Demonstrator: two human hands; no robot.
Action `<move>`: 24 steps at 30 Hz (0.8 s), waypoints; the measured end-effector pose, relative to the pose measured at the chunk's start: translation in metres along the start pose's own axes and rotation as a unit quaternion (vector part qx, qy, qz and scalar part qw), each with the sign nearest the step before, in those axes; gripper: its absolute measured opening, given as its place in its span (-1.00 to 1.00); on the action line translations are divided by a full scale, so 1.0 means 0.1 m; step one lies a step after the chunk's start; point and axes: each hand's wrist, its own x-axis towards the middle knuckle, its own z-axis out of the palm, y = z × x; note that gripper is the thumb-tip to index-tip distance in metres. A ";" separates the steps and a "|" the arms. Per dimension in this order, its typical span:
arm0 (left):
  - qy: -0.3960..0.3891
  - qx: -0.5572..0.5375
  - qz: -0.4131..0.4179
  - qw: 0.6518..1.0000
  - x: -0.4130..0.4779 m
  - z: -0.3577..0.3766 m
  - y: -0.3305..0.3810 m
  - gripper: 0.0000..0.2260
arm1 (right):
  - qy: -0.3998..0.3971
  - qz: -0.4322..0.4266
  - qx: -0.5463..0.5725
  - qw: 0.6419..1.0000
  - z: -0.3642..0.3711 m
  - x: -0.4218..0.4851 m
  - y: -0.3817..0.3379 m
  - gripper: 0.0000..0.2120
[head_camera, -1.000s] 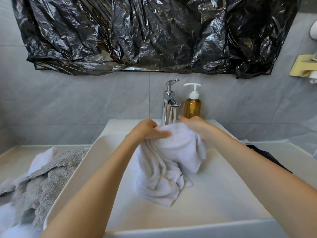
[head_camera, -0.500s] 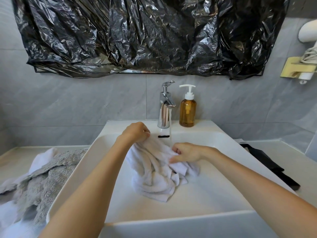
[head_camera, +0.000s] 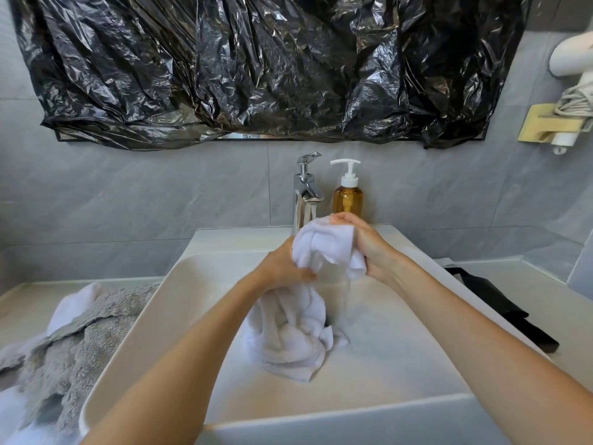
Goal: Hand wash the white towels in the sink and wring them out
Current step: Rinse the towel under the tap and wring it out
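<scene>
Count: one white towel (head_camera: 288, 329) held between both hands; one faucet (head_camera: 305, 194), one soap bottle (head_camera: 348, 197) beyond them.

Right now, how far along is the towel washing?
Mid-wash, it seems. Both hands, left hand and right hand, grip one white towel bunched over the sink; its lower part lies in the basin, not yet wrung. Nothing looks clearly finished. A pile of towels lies on the counter left of the sink; washed or waiting, I can't tell.
</scene>
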 end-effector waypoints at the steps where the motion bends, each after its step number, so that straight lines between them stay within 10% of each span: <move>1: -0.008 0.046 -0.031 0.998 -0.01 -0.03 -0.02 -0.40 | 0.001 0.003 0.019 1.000 -0.05 0.02 -0.01 -0.89; 5: -0.045 0.100 -0.153 0.982 -0.03 -0.21 -0.04 -0.61 | 0.003 0.029 0.067 0.997 -0.25 0.08 -0.07 -0.88; 10: 0.096 -0.186 -0.184 0.960 -0.06 -0.53 0.18 -0.74 | 0.056 0.032 -0.107 0.992 -0.32 -0.03 -0.03 -0.89; 18: 0.053 -0.478 -0.157 0.863 -0.10 -0.41 0.31 -0.92 | -0.228 0.062 -0.289 0.928 0.13 -0.14 0.16 -0.12; 21: 0.020 -0.495 -0.145 0.856 -0.10 -0.32 0.42 -0.72 | -0.107 -0.001 -0.328 0.939 0.29 -0.10 0.34 -0.05; 24: -0.024 -0.520 -0.092 0.849 -0.09 -0.36 0.51 -0.75 | -0.020 0.003 -0.291 0.957 0.23 -0.07 0.29 -0.38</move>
